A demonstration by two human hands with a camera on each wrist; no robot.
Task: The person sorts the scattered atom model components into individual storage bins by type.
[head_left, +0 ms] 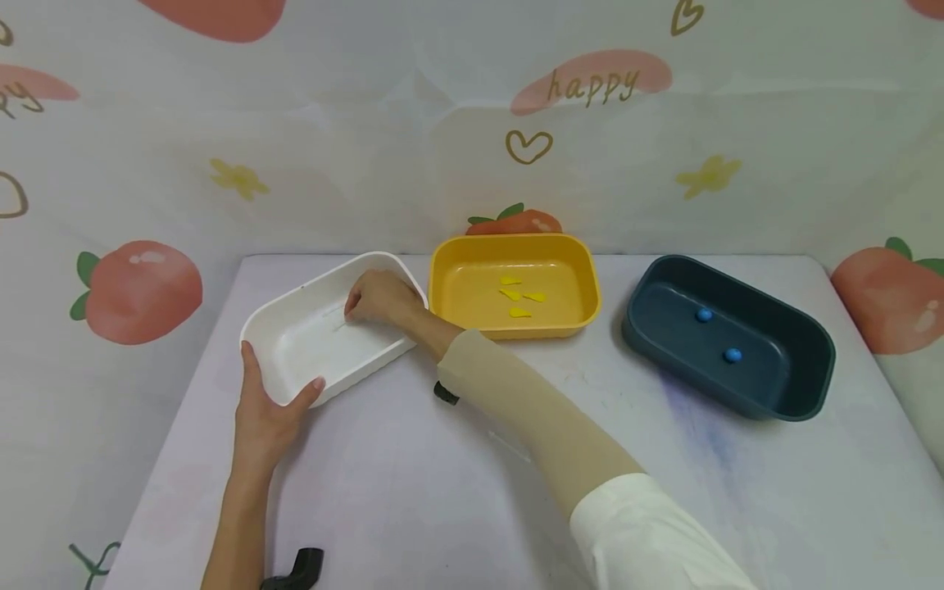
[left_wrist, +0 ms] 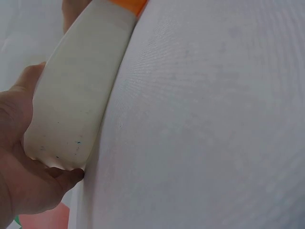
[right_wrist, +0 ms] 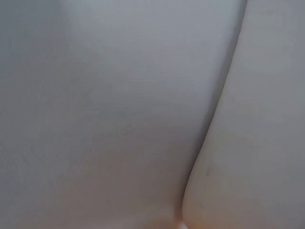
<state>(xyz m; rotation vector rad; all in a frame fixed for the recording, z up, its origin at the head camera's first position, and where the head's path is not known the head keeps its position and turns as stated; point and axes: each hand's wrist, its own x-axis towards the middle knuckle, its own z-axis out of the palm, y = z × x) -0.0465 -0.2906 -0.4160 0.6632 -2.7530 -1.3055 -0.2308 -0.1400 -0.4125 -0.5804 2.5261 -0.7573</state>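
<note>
A white rectangular tray [head_left: 347,381] lies slanted at the left of the table. My left hand [head_left: 264,422] grips its near left end, thumb and fingers spread around the corner; the left wrist view shows that hand [left_wrist: 28,176] against the tray's outer wall [left_wrist: 78,90]. Inside the tray, my right hand [head_left: 383,299] reaches down with curled fingers close to the floor. Whatever might be between its fingertips is hidden. Faint pale marks or thin pieces show on the tray floor beside the fingers, too indistinct to name. The right wrist view holds mostly blurred pale surfaces.
A yellow tray [head_left: 516,332] with several small yellow pieces [head_left: 519,312] stands right of the white one, nearly touching it. Farther right is a dark blue tray [head_left: 737,287] holding two blue balls [head_left: 732,355]. Black strap parts [head_left: 446,393] show near the arms. A printed cloth hangs behind.
</note>
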